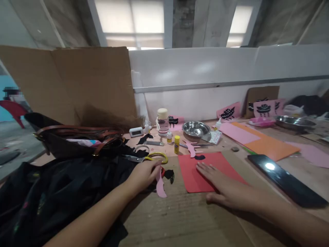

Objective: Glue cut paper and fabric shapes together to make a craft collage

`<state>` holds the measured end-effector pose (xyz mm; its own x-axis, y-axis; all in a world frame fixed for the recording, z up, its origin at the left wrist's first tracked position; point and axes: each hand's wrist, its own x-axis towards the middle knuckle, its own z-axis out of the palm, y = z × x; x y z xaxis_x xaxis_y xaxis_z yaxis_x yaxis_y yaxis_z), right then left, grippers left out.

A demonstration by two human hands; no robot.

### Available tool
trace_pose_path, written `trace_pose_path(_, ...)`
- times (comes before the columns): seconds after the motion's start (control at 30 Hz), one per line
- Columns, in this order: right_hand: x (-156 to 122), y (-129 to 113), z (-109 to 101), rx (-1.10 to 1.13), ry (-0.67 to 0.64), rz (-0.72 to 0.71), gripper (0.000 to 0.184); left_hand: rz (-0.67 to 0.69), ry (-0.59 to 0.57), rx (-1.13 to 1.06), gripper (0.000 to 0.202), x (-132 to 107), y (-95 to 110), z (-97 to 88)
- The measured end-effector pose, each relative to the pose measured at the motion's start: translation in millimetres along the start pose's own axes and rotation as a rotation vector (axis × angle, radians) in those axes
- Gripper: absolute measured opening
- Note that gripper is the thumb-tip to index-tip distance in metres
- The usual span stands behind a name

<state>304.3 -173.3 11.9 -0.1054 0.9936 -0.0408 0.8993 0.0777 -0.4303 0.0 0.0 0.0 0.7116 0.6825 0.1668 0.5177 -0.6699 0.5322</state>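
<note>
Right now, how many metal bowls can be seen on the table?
2: one metal bowl stands beyond the red sheet, and a second bowl at the far right, beyond the phone. More may be hidden.

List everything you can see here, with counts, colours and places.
Square sheet: one, red, centre
Curved cutouts: two, pink, centre
Glue stick: one, yellow, centre
Scissors: at least one, yellow-handled, centre-left
Water bottle: one, cream-lidded, back centre
Steel bowls: two, silver, back
Smartphone: one, black, right
Large sheet: one, orange, right
Handbag: one, dark brown, left
Cloth: one, black, left
Screened device: one, white, back
Decorated cards: several, pink, back
Scraps: several, black, centre-left
Cardboard panel: one, brown, back left
Chair: one, red, far left
Left hand: one, bare, on cutout
Right hand: one, bare, on red sheet
</note>
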Motion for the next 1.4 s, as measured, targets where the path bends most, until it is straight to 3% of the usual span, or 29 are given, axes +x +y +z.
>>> trace_pose_path(0.1, -15.4, -14.1, 7.4, 0.024, -0.044, -0.001, 0.093, -0.052, 0.059, -0.165, 0.03, -1.4, -2.5, -3.8)
trace_pose_path(0.2, -48.0, -37.4, 11.3, 0.062, -0.111, -0.013, 0.105, -0.089, 0.117, -0.324, 0.033, -4.0, 6.6, -3.5)
trace_pose_path(0.33, -75.9, -69.8, 7.6, 0.119, -0.171, -0.119, 0.088, -0.077, 0.212, -0.464, 0.04, -7.3, 26.0, -6.1)
trace_pose_path(0.43, -65.4, -79.1, -1.8, 0.13, -0.043, -0.105, 0.077, -0.069, 0.252, -0.534, 0.044, -11.3, 41.0, -9.5)
trace_pose_path(0.53, -37.7, -78.8, -16.9, 0.12, 0.104, -0.052, 0.046, -0.026, 0.277, -0.559, 0.037, -17.8, 56.0, -12.4)
trace_pose_path(0.67, -12.6, -78.5, -33.4, -0.123, 0.23, -0.113, 0.028, 0.103, 0.328, -0.497, 0.022, -27.8, 73.4, -19.0)
trace_pose_path(0.8, -16.2, -78.5, -27.9, -0.233, 0.056, -0.226, 0.037, 0.332, 0.39, -0.338, 0.004, -37.2, 77.8, -23.6)
trace_pose_path(0.93, -24.0, -73.6, -13.4, -0.112, -0.263, -0.298, 0.086, 0.571, 0.311, -0.158, 0.02, -49.3, 76.2, -14.5)
trace_pose_path(1.0, -23.6, -65.4, -11.8, -0.088, -0.357, -0.288, 0.095, 0.642, 0.226, -0.091, 0.024, -56.1, 82.2, -9.5)
trace_pose_path(1.07, -20.0, -49.2, -15.8, -0.09, -0.345, -0.261, 0.09, 0.581, 0.137, -0.177, 0.028, -61.8, 93.0, -8.0)
trace_pose_path(1.17, -9.1, -12.2, -28.2, -0.098, -0.196, -0.219, 0.063, 0.189, 0.015, -0.583, 0.015, -68.0, 104.7, -7.4)
trace_pose_path(1.23, -0.3, 11.0, -36.1, -0.087, -0.115, -0.172, 0.052, -0.015, -0.066, -0.687, 0.023, -72.9, 100.9, -1.6)
trace_pose_path(1.33, 9.8, 24.5, -41.2, -0.127, 0.019, -0.139, 0.045, -0.051, -0.106, -0.342, 0.051, -84.3, 80.8, 14.9)
trace_pose_path(1.4, 13.2, 16.5, -38.7, -0.164, 0.101, -0.157, 0.043, 0.117, -0.037, -0.013, 0.064, -92.0, 67.4, 22.2)
